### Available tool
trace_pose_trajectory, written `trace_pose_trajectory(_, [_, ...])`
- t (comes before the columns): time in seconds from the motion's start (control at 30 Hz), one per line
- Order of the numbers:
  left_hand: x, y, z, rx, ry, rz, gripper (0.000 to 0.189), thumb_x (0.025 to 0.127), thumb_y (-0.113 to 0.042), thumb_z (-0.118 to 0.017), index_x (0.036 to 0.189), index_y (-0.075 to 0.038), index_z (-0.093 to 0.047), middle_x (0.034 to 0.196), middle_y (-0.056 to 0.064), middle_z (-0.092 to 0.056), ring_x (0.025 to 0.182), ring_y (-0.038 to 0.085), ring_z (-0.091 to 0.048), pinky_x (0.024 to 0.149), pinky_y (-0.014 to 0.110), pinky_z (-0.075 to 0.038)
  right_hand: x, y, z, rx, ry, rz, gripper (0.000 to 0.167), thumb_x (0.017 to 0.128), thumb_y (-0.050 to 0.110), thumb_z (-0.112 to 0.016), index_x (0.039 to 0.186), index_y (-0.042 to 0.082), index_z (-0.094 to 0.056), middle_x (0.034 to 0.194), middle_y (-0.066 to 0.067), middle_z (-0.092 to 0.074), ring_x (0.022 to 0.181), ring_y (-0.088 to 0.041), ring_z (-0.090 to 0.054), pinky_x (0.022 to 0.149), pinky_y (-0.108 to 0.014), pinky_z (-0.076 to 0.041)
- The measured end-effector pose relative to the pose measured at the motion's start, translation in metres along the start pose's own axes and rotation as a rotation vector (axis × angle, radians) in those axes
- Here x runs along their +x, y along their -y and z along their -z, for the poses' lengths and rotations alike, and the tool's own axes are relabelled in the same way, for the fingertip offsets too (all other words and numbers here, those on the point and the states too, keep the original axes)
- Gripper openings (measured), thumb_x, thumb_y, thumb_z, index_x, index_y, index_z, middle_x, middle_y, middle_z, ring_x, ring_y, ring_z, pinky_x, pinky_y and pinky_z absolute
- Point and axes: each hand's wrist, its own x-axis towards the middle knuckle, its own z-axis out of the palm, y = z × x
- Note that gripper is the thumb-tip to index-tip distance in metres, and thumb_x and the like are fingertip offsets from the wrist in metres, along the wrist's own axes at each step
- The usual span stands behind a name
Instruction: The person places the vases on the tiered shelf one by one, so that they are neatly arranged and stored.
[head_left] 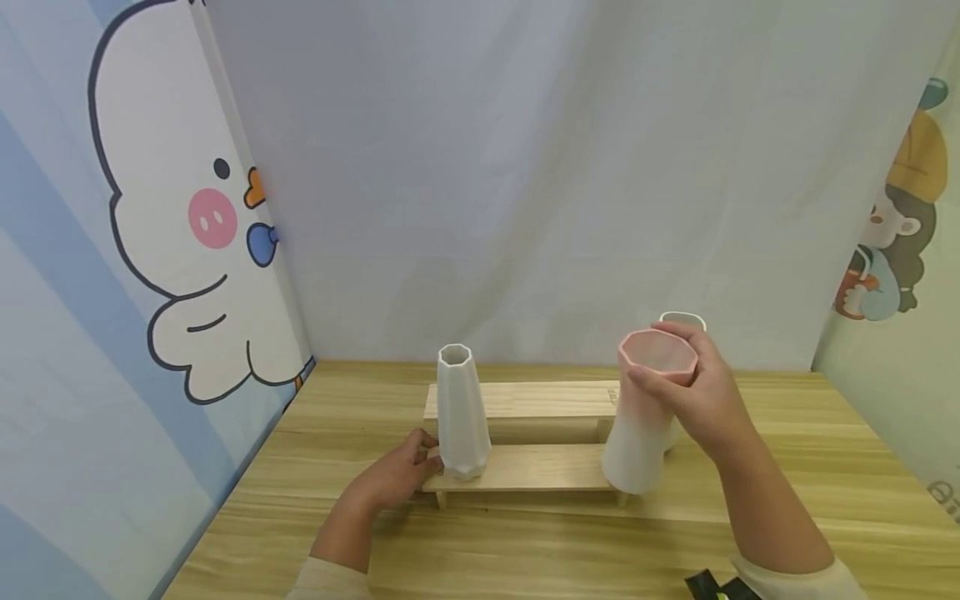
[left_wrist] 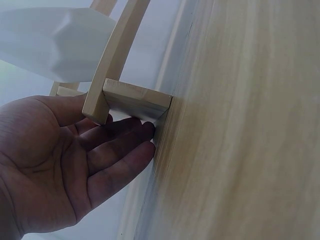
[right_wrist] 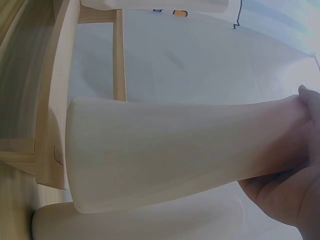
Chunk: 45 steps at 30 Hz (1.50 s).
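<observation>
My right hand (head_left: 693, 387) grips a pink-and-white vase (head_left: 641, 446) near its pink faceted rim. The vase's base is at the right end of a two-step wooden shelf (head_left: 536, 467); I cannot tell whether it touches the plank. In the right wrist view its wide white bottom (right_wrist: 110, 155) is beside the plank edge. At the shelf's left end, my left hand (head_left: 393, 475) holds the lower step, with fingers (left_wrist: 120, 172) near the leg under the plank. A slim white faceted vase (head_left: 461, 417) stands upright on that step, close to the left fingers.
Another white vase (head_left: 684, 318) is behind the right hand, mostly hidden. The shelf stands on a wood-grain table (head_left: 547, 550). A pale curtain (head_left: 525, 183) hangs behind it, with printed cloth (head_left: 180, 250) at the left. A black object (head_left: 705, 585) shows near the right sleeve.
</observation>
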Motion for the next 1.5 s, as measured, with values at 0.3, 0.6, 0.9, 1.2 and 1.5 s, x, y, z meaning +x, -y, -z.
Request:
trace_pose_trajectory(0.3, [0.003, 0.003, 0.001, 0.008, 0.021, -0.017, 0.03, 0.104, -0.03, -0.05, 0.125, -0.009, -0.043, 0.13, 0.021, -0.06, 0.116, 0.035, -0.06, 0.081, 0.042, -0.057, 0.002, 0.001, -0.007, -0.003, 0.007, -0.01, 0.065, 0.088, 0.025, -0.075, 0.142, 0.013, -0.04, 0.121, -0.017, -0.054, 0.092, -0.013, -0.066, 0.076, -0.025, -0.056])
trace_pose_trajectory(0.6, [0.004, 0.004, 0.001, 0.017, 0.013, -0.014, 0.03, 0.103, -0.031, -0.051, 0.125, -0.011, -0.044, 0.129, 0.019, -0.061, 0.117, 0.034, -0.059, 0.08, 0.042, -0.057, 0.004, 0.003, -0.015, 0.012, 0.028, -0.019, 0.066, 0.088, 0.026, -0.075, 0.142, 0.014, -0.04, 0.119, -0.017, -0.056, 0.091, -0.015, -0.067, 0.076, -0.027, -0.056])
trace_pose_trajectory(0.9, [0.005, 0.004, 0.002, 0.012, 0.02, -0.013, 0.03, 0.104, -0.031, -0.05, 0.124, -0.01, -0.043, 0.129, 0.02, -0.06, 0.116, 0.034, -0.059, 0.08, 0.041, -0.057, 0.005, 0.004, -0.022, 0.026, 0.049, -0.035, 0.065, 0.087, 0.028, -0.076, 0.141, 0.018, -0.04, 0.12, -0.016, -0.056, 0.088, -0.015, -0.069, 0.077, -0.028, -0.056])
trace_pose_trajectory(1.2, [0.001, 0.0, 0.001, 0.018, 0.012, 0.001, 0.028, 0.103, -0.029, -0.051, 0.123, -0.01, -0.045, 0.13, 0.02, -0.06, 0.115, 0.032, -0.06, 0.079, 0.042, -0.057, 0.006, 0.005, -0.028, 0.06, 0.057, -0.021, 0.065, 0.087, 0.024, -0.077, 0.14, 0.015, -0.041, 0.118, -0.015, -0.057, 0.089, -0.015, -0.069, 0.077, -0.027, -0.056])
trace_pose_trajectory(1.5, [0.0, -0.001, 0.002, 0.034, 0.01, 0.001, 0.026, 0.103, -0.029, -0.051, 0.121, -0.011, -0.045, 0.129, 0.018, -0.061, 0.115, 0.032, -0.06, 0.08, 0.043, -0.055, 0.007, 0.007, -0.033, 0.078, 0.066, -0.021, 0.067, 0.086, 0.023, -0.077, 0.141, 0.013, -0.04, 0.12, -0.016, -0.056, 0.091, -0.015, -0.068, 0.078, -0.027, -0.056])
